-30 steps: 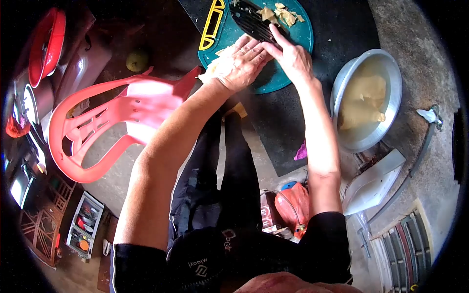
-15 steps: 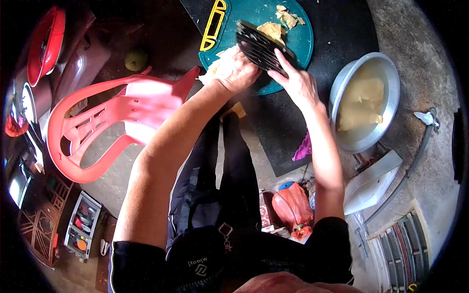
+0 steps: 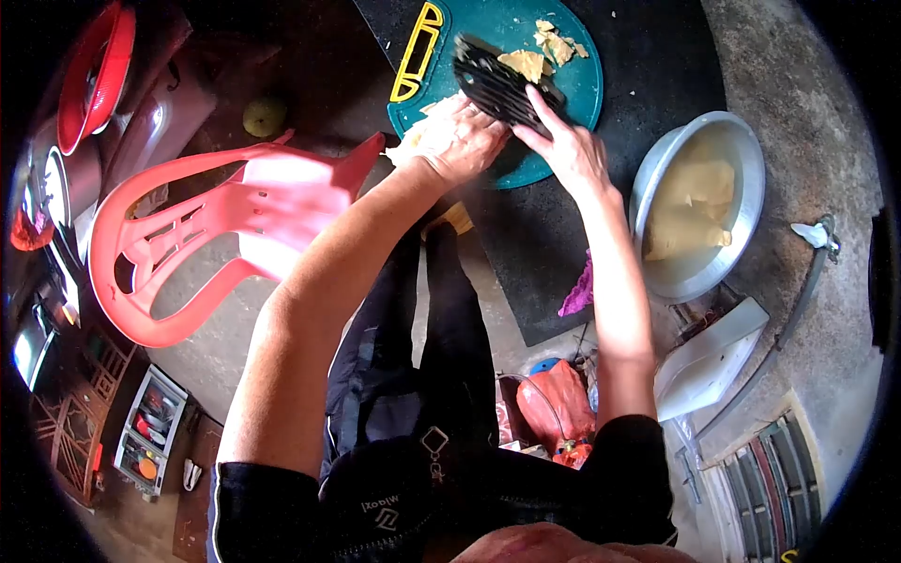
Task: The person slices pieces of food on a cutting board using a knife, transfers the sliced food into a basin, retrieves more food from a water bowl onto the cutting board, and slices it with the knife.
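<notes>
A round green board (image 3: 589,80) with a yellow-edged handle lies on the black table. On its near left part, my left hand (image 3: 460,139) presses down over pale, layered food (image 3: 410,144), fingers close together and partly hidden. My right hand (image 3: 574,155) grips a black, ridged blade-like tool (image 3: 497,86) between thumb and fingers. The tool is tilted over the board, right beside my left fingertips. Yellowish pieces (image 3: 526,64) lie just beyond the tool, and smaller scraps (image 3: 556,44) sit farther back on the board.
A metal basin (image 3: 748,202) of cloudy water with yellowish pieces stands to the right. A pink plastic chair (image 3: 272,202) is at the left. The black table's (image 3: 535,281) near corner, a purple cloth (image 3: 577,289) and a red bag (image 3: 556,403) are close to my right arm.
The black tool has swung from beyond my left fingers to beside them and tilted, with my right hand following it. My left hand stays on the pale food.
</notes>
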Demonstrator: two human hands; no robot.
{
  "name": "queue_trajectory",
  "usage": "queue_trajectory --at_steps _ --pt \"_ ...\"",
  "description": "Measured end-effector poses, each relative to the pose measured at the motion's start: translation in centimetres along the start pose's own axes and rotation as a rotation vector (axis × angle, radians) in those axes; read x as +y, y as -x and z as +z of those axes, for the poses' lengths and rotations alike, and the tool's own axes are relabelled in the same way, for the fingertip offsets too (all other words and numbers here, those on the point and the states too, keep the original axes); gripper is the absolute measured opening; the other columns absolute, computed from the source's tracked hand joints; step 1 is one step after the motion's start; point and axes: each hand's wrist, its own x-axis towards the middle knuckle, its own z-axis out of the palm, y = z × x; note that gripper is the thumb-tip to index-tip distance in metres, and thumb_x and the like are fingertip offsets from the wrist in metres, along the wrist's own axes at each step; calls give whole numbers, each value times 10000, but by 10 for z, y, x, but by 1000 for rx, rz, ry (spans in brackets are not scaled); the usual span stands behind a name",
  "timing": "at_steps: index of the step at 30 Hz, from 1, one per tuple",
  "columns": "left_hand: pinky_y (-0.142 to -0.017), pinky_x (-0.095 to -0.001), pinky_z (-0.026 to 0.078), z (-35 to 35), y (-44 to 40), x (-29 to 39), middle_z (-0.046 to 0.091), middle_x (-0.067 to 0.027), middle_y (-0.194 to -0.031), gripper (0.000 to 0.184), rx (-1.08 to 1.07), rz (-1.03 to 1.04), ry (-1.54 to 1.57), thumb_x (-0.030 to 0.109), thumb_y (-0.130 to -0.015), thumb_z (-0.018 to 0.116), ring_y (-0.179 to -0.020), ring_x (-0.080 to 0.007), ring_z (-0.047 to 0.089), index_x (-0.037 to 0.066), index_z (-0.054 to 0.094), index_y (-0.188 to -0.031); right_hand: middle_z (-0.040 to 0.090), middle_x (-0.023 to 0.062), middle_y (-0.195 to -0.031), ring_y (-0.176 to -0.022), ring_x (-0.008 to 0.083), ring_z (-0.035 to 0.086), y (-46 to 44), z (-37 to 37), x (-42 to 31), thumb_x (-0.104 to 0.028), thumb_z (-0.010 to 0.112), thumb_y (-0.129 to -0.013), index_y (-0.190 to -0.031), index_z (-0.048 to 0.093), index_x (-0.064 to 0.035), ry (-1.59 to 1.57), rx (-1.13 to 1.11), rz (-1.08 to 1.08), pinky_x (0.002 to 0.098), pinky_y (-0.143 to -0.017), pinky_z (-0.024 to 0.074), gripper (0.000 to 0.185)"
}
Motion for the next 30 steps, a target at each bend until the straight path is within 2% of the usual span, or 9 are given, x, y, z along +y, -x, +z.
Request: queue_trajectory --at_steps 2,6,11,16,18,21,24,26,30 --pt "-966 -430 443 0 0 3 673 -109 -959 192 -94 -57 -5 158 -837 665 -999 -291 624 49 675 -995 606 139 -540 -497 285 654 -22 5 -1 -512 580 -913 -1451 393 -262 -5 51 -85 410 -450 522 622" --pt "-994 -433 420 1 -8 0 673 -105 -984 187 149 71 0 141 -832 673 -1017 -277 624 37 669 -987 609 152 -550 -500 299 653 -2 -5 8 -503 585 -913 -1439 415 -242 -74 20 -6 407 -460 526 611" --pt "-1061 -486 365 -2 -6 -1 607 -132 -1225 334 -7 40 16 117 -812 670 -1220 -283 535 31 623 -1132 629 248 -633 -646 423 665 55 -23 16 -496 603 -901 -1436 416 -275 -49 -73 129 481 -485 504 608" --pt "-1055 -480 378 0 -8 4 571 -114 -1321 396 21 10 -29 122 -837 636 -1266 -258 511 48 600 -1224 625 306 -731 -755 482 645 1 -25 4 -542 549 -919 -1386 495 -245 -163 -11 273 504 -612 504 557" --pt "-1059 -474 378 -3 -7 6 570 -110 -1324 405 5 -4 -45 123 -840 633 -1263 -255 514 49 596 -1236 633 287 -718 -736 451 660 -9 -17 9 -530 559 -921 -1373 515 -226 -406 137 142 474 -603 509 547" --pt "-1071 -475 368 6 -2 0 607 -102 -1243 366 47 -2 13 126 -805 648 -1211 -261 545 58 630 -1165 625 265 -663 -698 425 668 18 -38 -5 -520 569 -920 -1356 537 -213 -377 -41 215 455 -568 505 534" --pt "-1096 -467 335 2 1 -2 633 -104 -1120 341 -14 42 -6 132 -718 680 -1148 -272 560 75 670 -1054 598 218 -566 -605 390 668 58 -30 -7 -504 599 -901 -1404 465 -260 -27 -113 119 466 -498 517 574" --pt "-1109 -460 317 -6 0 -1 632 -107 -1094 343 -126 69 -79 137 -695 684 -1138 -278 557 81 676 -1033 620 202 -589 -596 381 670 59 -25 -4 -496 609 -893 -1438 397 -280 -34 -106 102 469 -503 533 624" --pt "-918 -409 464 -6 2 2 648 -93 -1026 243 -74 11 -70 155 -732 678 -1014 -271 612 81 680 -964 621 148 -564 -520 314 662 26 -9 -6 -503 597 -904 -1459 364 -268 -87 -74 13 433 -471 534 646"
